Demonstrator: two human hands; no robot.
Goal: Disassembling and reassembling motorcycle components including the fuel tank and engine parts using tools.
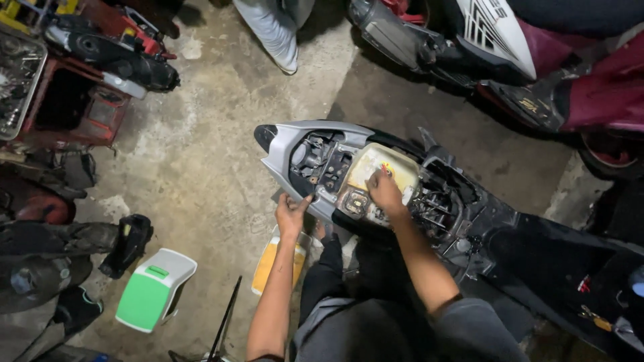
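Nearest, the left hand (292,213) grips the grey tail panel (285,144) edge, fingers curled; steadying there seems wise. Beyond, the right hand (385,190) presses closed fingertips onto the yellowish fuel tank (402,169), best worked gently. What those fingertips pinch, if anything, is hidden.

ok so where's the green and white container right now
In the head view, the green and white container lies on the concrete floor at lower left, left of the person's left hand.
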